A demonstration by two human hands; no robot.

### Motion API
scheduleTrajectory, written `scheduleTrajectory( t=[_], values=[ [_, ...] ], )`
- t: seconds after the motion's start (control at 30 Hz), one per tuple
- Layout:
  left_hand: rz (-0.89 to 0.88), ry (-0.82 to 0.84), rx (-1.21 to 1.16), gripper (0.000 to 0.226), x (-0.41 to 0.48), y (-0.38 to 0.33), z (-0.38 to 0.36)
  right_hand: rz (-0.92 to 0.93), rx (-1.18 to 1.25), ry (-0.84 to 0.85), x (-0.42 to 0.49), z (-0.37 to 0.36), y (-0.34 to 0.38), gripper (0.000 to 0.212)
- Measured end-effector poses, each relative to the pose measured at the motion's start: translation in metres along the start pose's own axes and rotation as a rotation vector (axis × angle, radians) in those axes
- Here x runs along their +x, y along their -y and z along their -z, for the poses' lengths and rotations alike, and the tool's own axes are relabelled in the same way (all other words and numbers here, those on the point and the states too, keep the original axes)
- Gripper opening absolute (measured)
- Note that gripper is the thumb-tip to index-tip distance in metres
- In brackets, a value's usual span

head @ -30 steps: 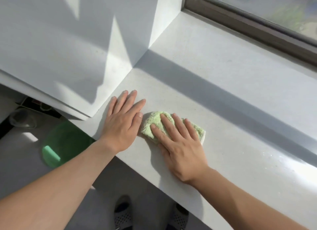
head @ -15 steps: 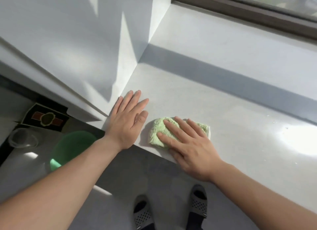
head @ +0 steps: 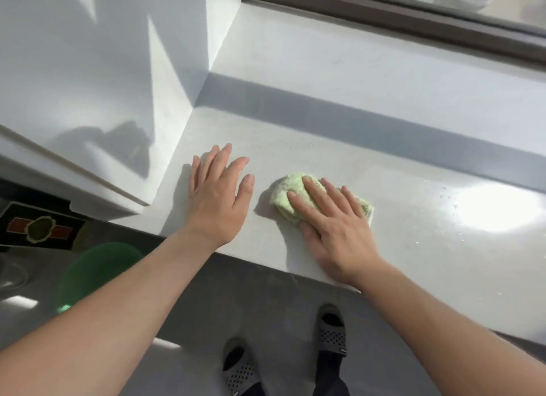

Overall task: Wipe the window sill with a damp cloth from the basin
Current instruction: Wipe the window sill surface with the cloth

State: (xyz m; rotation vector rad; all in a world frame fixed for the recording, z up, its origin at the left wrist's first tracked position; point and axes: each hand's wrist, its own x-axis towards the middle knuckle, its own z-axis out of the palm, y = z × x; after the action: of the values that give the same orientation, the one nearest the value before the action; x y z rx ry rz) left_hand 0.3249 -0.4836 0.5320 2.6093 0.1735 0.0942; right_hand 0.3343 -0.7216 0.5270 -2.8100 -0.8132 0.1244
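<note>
White wall (head: 88, 56), grey floor (head: 251, 292), dark window frame (head: 384, 16)

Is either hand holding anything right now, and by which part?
Nothing is gripped. The right hand presses flat on top of the green cloth, fingers straight; the left hand rests flat on the window sill.

A pale grey window sill (head: 339, 106), crossed by a band of shadow, meets a white wall (head: 88, 70) at its left end. A crumpled light green cloth (head: 288, 196) lies near the front edge. A right hand (head: 336, 227) rests flat on the cloth, fingers straight. Beside it and apart from the cloth, a left hand (head: 217, 200) lies flat by the sill's front left corner. Small specks (head: 443, 189) dot the sunlit right part.
</note>
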Motion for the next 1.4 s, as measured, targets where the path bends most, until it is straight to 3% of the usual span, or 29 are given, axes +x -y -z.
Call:
scheduleTrajectory(
  t=[0.07, 0.1, 0.13, 0.23, 0.3, 0.37, 0.47, 0.53, 0.7, 0.77, 0.97, 1.0, 1.13, 1.2, 1.33, 1.4],
  values=[
    [-0.017, 0.022, -0.009, 0.058, 0.010, -0.013, -0.011, -0.262, 0.045, -0.054, 0.009, 0.006, -0.012, 0.052],
    [-0.031, 0.032, -0.013, 0.059, 0.016, -0.019, -0.016, -0.294, 0.036, -0.083, 0.006, 0.004, -0.007, 0.052],
    [-0.047, 0.043, -0.015, 0.060, 0.021, -0.026, -0.020, -0.241, 0.011, -0.094, -0.003, -0.001, 0.001, 0.053],
    [-0.026, 0.075, 0.026, 0.059, 0.036, -0.040, -0.030, 0.150, -0.028, 0.004, -0.040, -0.012, 0.005, 0.051],
    [0.028, 0.116, 0.111, 0.060, 0.043, -0.047, -0.037, 0.232, -0.027, 0.047, -0.034, -0.003, -0.023, 0.050],
    [0.061, 0.153, 0.227, 0.059, 0.046, -0.052, -0.043, 0.102, -0.031, 0.005, -0.005, 0.008, -0.050, 0.049],
    [0.064, 0.139, 0.402, 0.058, 0.045, -0.055, -0.050, -0.247, 0.032, -0.058, 0.050, 0.022, -0.087, 0.050],
    [0.064, 0.131, 0.449, 0.059, 0.044, -0.055, -0.053, -0.315, 0.041, -0.079, 0.062, 0.022, -0.089, 0.050],
    [0.130, 0.101, 0.407, 0.056, 0.054, -0.066, -0.052, 0.151, -0.019, 0.000, 0.024, 0.020, -0.095, 0.049],
    [0.154, 0.064, 0.392, 0.054, 0.064, -0.075, -0.055, 0.222, -0.014, 0.036, 0.047, 0.028, -0.123, 0.049],
    [0.192, 0.112, 0.369, 0.058, 0.103, -0.092, -0.071, -0.285, 0.024, -0.020, 0.172, 0.043, -0.170, 0.055],
    [0.199, 0.113, 0.393, 0.058, 0.103, -0.093, -0.072, -0.253, 0.011, -0.019, 0.174, 0.040, -0.163, 0.056],
    [0.205, 0.110, 0.437, 0.059, 0.101, -0.097, -0.070, 0.153, 0.028, 0.021, 0.146, 0.034, -0.142, 0.053],
    [0.212, 0.123, 0.424, 0.058, 0.103, -0.097, -0.067, 0.204, 0.032, 0.069, 0.164, 0.039, -0.160, 0.052],
    [0.219, 0.093, 0.387, 0.054, 0.109, -0.104, -0.064, -0.172, 0.060, 0.004, 0.240, 0.056, -0.204, 0.052],
    [0.189, 0.043, 0.351, 0.053, 0.122, -0.110, -0.064, -0.269, 0.056, -0.021, 0.254, 0.058, -0.204, 0.053]
  ],
)
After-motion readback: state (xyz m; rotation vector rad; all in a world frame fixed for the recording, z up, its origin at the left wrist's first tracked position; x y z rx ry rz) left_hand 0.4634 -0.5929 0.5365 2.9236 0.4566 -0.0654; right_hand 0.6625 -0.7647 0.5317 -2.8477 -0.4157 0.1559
